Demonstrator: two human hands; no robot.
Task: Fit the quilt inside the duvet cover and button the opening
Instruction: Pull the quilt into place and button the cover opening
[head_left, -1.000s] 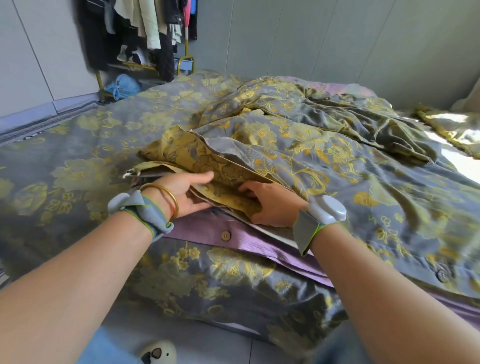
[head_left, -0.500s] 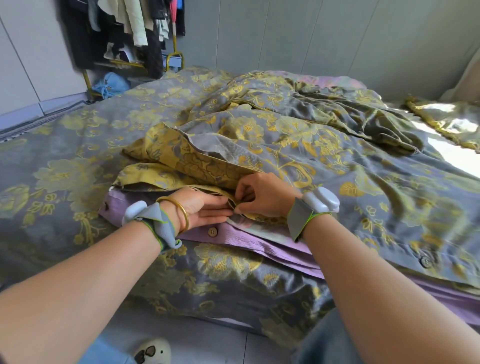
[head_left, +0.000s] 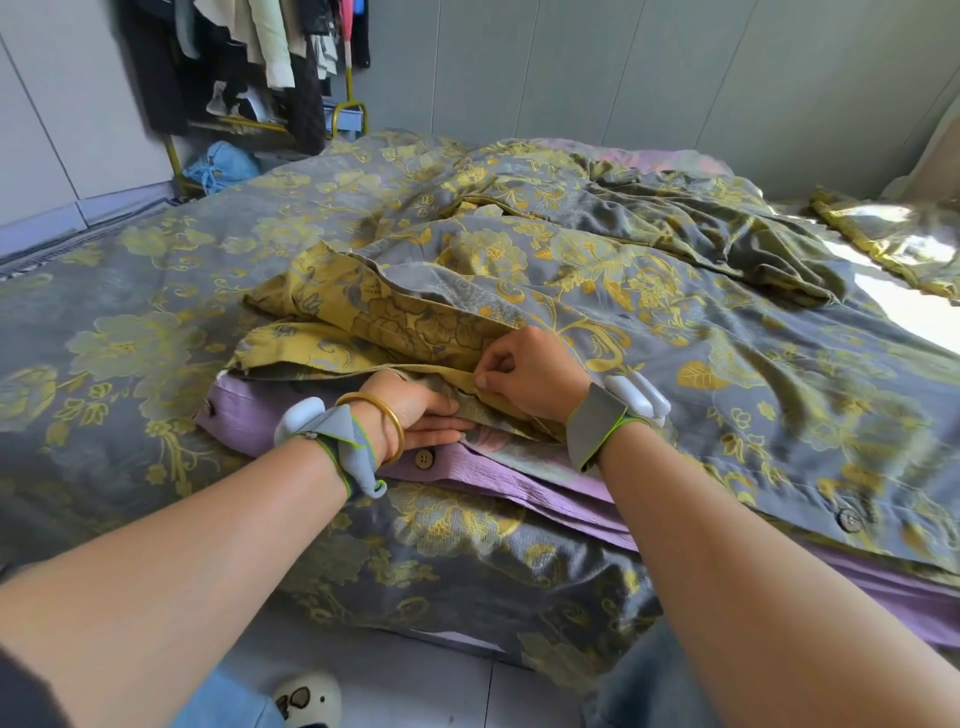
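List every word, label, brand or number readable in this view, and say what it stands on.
None: no text can be read anywhere in this view.
The duvet cover bears only a floral pattern.
The white wrist unit and the button show no legible marking.
The hanging clothes are too blurred to tell.

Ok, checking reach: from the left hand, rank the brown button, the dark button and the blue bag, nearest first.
1. brown button, on the purple strip right beside the left hand.
2. dark button, off to the right on the duvet cover.
3. blue bag, far back left.
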